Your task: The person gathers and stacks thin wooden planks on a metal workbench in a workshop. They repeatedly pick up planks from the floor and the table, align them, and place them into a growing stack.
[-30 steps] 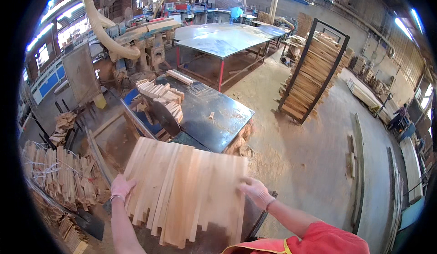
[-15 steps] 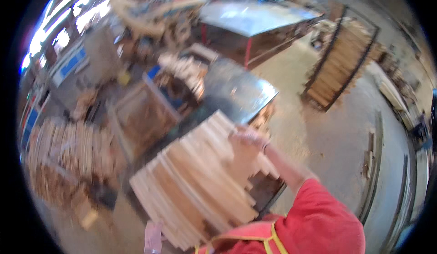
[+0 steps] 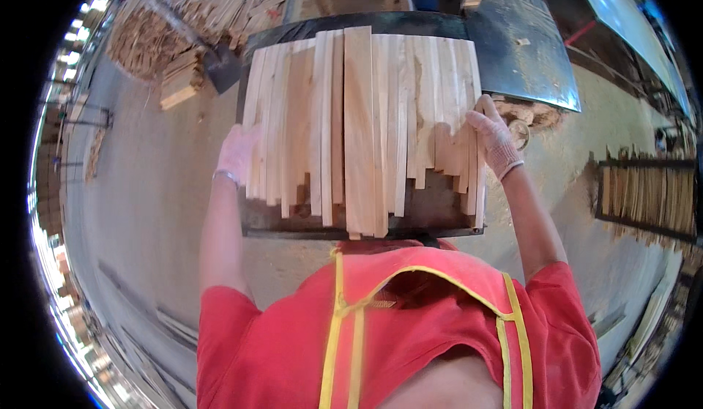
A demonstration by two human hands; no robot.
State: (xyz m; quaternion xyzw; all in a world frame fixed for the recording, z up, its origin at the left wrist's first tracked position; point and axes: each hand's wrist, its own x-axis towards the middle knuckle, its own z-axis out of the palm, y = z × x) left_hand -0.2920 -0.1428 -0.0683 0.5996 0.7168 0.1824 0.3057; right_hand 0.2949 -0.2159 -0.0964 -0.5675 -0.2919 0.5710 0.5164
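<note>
A row of pale wooden strips (image 3: 315, 116) of uneven length lies side by side on a dark metal table (image 3: 293, 215). One wider strip (image 3: 359, 116) sticks out past the others in the middle. My left hand (image 3: 238, 154), in a light knit glove, presses on the row's left side, its fingers partly hidden against the outer strips. At the right end, my gloved right hand (image 3: 495, 136) grips the outermost strips, with thumb and forefinger at their edge. The row sits between both hands.
A dark sheet-metal surface (image 3: 520, 50) adjoins the table at the far right. Heaped wood pieces (image 3: 212, 6) and a small bundle (image 3: 181, 79) lie on the floor at far left. Further right stands a dark-framed rack of strips (image 3: 648, 193). Wood scraps (image 3: 534, 112) sit beside the table.
The view has turned and now faces the table squarely. Both hands now sit at opposite sides of the row; my right hand was lying over the strips' far end before.
</note>
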